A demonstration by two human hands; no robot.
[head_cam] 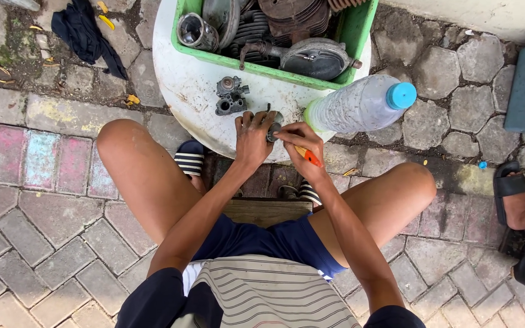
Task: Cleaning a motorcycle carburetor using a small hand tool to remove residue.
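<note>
Striped shirt hem [262, 291] nearest; left hand [251, 138] clamps small metal part [273, 124] at white table [177, 79] edge, right hand [302, 146] grips orange-handled screwdriver [310, 157]; best kept square, part braced.

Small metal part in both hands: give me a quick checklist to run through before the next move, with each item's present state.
1. Small metal part held by both hands at the table edge: ok; left hand and right hand both grip it.
2. Orange-handled tool kept in the right hand: ok; its tip is hidden, so where it sits cannot be told.
3. Plastic bottle lying on its side over the white round table rim: not ok, it could roll off.
4. Blue cap on the bottle: ok.
5. Grey carburettor body resting apart from the hands: ok.
6. Green crate of engine parts fully on the table: cannot tell.
</note>
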